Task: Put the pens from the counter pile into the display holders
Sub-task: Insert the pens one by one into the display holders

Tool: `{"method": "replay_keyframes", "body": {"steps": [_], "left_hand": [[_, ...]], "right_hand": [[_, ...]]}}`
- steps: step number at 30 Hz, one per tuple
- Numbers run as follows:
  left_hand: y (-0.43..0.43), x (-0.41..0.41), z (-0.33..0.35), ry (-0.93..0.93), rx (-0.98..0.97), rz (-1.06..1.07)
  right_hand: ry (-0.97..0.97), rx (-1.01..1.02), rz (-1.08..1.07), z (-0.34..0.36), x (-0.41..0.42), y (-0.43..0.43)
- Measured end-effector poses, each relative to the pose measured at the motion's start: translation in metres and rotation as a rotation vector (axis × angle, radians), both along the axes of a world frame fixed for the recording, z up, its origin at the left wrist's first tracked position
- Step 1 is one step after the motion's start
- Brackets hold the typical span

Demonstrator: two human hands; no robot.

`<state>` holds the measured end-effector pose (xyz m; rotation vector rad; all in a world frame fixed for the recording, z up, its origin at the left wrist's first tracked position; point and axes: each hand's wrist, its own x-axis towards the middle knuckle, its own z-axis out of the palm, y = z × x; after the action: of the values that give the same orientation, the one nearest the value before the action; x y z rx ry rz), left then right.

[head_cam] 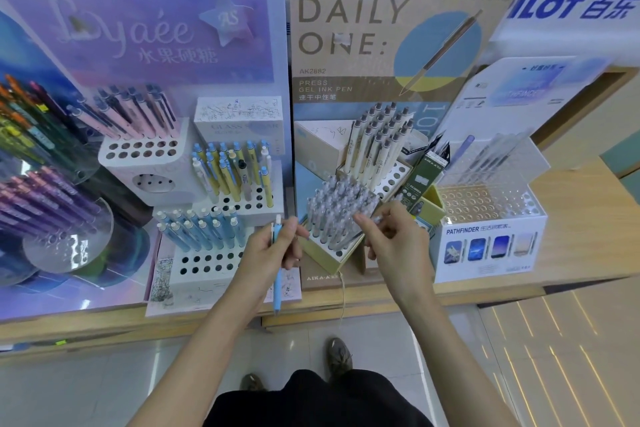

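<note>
The left hand grips a light blue pen upright, in front of the display. The right hand pinches a clear pen, slanted at the cream holder packed with similar pens.

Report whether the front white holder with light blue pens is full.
Not full. The white holder has light blue pens in its back rows, open holes in front.
</note>
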<state>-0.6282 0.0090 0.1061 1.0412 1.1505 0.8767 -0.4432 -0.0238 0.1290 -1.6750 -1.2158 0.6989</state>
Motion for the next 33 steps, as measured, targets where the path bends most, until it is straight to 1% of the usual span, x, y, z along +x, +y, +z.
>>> {"method": "replay_keyframes", "body": {"steps": [4, 6, 8, 10, 12, 14, 15, 19, 20, 23, 27, 33], "left_hand": [[0.002, -0.001, -0.001, -0.041, 0.009, 0.058], [0.004, -0.001, 0.001, -0.124, -0.037, 0.096], [0.006, 0.0, 0.0, -0.249, -0.122, 0.145], [0.007, 0.0, -0.001, -0.304, -0.172, 0.183], [0.006, -0.001, -0.003, -0.267, -0.177, 0.229], [0.003, -0.003, -0.005, -0.211, -0.153, 0.262], [0.001, -0.005, -0.006, -0.178, -0.124, 0.262], [-0.005, -0.016, -0.016, 0.011, 0.039, 0.189], [-0.007, -0.018, -0.016, 0.031, 0.062, 0.181], [-0.012, -0.023, -0.015, 0.017, 0.076, 0.193], [-0.019, -0.029, -0.012, 0.024, 0.071, 0.22], [-0.025, -0.039, -0.012, 0.067, 0.126, 0.274]], "right_hand": [[-0.061, 0.014, -0.03, -0.004, 0.002, 0.001], [-0.083, 0.013, -0.041, -0.007, 0.003, 0.001], [-0.074, 0.001, -0.043, -0.011, 0.002, 0.001], [-0.045, -0.02, -0.029, -0.017, 0.0, -0.001], [-0.042, -0.042, -0.005, -0.023, -0.004, -0.002], [-0.101, -0.069, 0.013, -0.029, -0.007, -0.003], [-0.127, -0.083, 0.021, -0.032, -0.009, -0.004], [-0.123, -0.105, -0.003, -0.04, -0.015, -0.004], [-0.13, -0.105, -0.014, -0.04, -0.016, -0.004], [-0.158, -0.093, -0.014, -0.041, -0.018, -0.004], [-0.234, -0.06, 0.055, -0.044, -0.021, -0.009], [-0.284, -0.105, 0.0, -0.044, -0.028, -0.004]]}}
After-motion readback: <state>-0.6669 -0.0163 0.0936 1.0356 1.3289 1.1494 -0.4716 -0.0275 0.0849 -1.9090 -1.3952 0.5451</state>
